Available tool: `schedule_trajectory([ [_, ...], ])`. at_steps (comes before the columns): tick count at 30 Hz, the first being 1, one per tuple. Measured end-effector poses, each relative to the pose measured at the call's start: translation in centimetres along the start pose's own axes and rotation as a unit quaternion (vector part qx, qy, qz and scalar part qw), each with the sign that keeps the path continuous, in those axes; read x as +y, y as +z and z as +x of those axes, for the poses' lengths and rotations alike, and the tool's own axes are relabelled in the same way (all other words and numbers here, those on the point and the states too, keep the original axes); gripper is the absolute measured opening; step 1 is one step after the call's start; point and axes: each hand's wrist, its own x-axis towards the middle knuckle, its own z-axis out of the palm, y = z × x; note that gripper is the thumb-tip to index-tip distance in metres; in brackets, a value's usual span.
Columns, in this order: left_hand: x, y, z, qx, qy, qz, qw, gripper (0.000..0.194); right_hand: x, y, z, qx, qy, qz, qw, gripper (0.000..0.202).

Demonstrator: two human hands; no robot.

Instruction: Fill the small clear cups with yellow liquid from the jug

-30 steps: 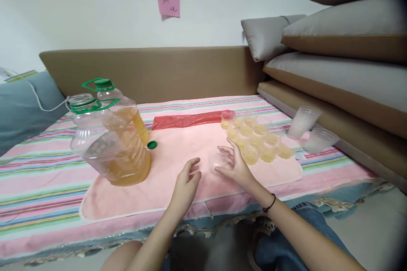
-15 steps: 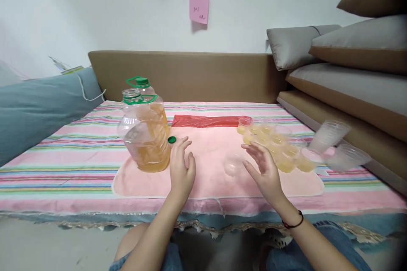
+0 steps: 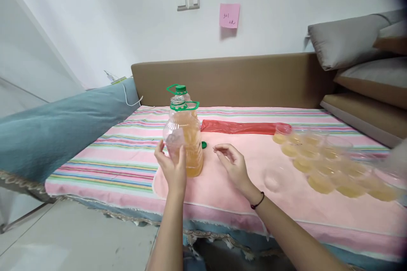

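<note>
My left hand (image 3: 171, 167) is open, thumb and fingers apart, in front of the near side of an uncapped plastic jug (image 3: 192, 152) part full of amber liquid. Whether it touches the jug I cannot tell. Behind that jug stands a second one with a green cap (image 3: 181, 88). My right hand (image 3: 232, 161) hovers right of the jug, fingers loosely curved and apart, with nothing in it. A loose green cap (image 3: 204, 145) lies between the jug and my right hand. To the right, an empty clear cup (image 3: 274, 179) stands on the pink mat (image 3: 248, 197).
Several clear cups of yellow liquid (image 3: 321, 182) stand grouped at the right. A flat red plastic bag (image 3: 241, 127) lies along the mat's back. Cushions (image 3: 352, 38) are piled at the far right, and a blue bolster (image 3: 70, 112) lies at the left.
My view has turned left, so the cups sit further right. My left hand has gone to the jug's near left side, and my right hand has moved left, away from the empty cup.
</note>
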Motion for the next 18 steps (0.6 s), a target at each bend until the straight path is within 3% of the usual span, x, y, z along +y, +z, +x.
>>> schedule_trajectory([
  [3,-1.0,0.1,0.6,-0.089,-0.041,-0.013,0.995,0.092,1.9,2.5,1.8,0.009,0.027,0.031,0.999,0.018],
  [5,-1.6,-0.1,1.1,-0.124,-0.065,-0.01,0.99,0.1,3.1,4.0,3.0,0.016,0.044,0.054,0.997,0.024],
  [10,-3.1,-1.5,3.1,-0.235,-0.141,-0.099,0.957,0.077,5.5,7.3,5.1,0.013,0.099,0.132,0.986,0.039],
  [12,-3.6,-2.0,3.6,-0.278,-0.149,-0.135,0.939,0.078,6.2,8.3,5.3,0.02,0.123,0.161,0.979,0.046],
  [14,-3.8,-2.0,3.8,-0.295,-0.147,-0.15,0.932,0.085,6.6,9.0,5.3,0.037,0.143,0.182,0.972,0.049],
  [18,-3.1,-1.4,3.4,-0.274,-0.131,-0.128,0.944,0.086,6.7,9.4,4.9,0.079,0.168,0.2,0.962,0.049],
])
